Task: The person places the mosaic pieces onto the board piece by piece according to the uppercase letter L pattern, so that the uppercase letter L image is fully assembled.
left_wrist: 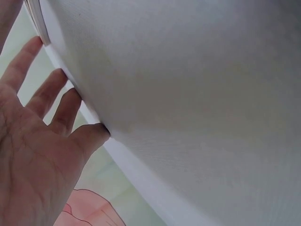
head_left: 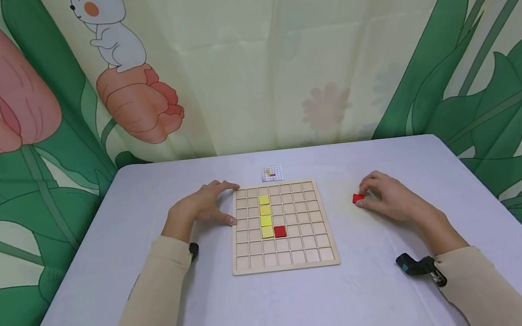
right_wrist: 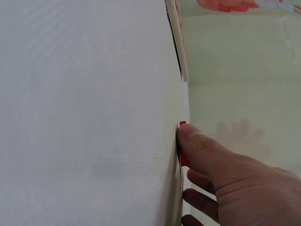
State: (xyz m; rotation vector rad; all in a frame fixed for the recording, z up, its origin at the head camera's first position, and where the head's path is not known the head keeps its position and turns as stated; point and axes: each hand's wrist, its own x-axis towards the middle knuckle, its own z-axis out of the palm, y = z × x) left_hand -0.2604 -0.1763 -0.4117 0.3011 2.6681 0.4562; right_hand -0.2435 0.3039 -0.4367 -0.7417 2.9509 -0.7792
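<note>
A wooden grid board [head_left: 297, 244] lies on the table, with several yellow tiles [head_left: 265, 210] filling part of one column. Right of the lowest yellow tile sits a red tile [head_left: 279, 232] in its own cell. My left hand [head_left: 205, 204] spreads its fingers along the board's left edge, thumb and fingertip touching the frame; the left wrist view shows the other fingertips down on the tabletop. Off to the board's right, my right hand [head_left: 389, 198] pinches a second red tile [head_left: 357, 198] close to the table surface. That red tile [right_wrist: 183, 157] is partly hidden by the thumb.
Behind the board lies a small printed card [head_left: 271, 173] showing a grid with yellow and red marks. A white cloth covers the table [head_left: 284, 307]. A patterned curtain [head_left: 242, 70] hangs behind the table's far edge.
</note>
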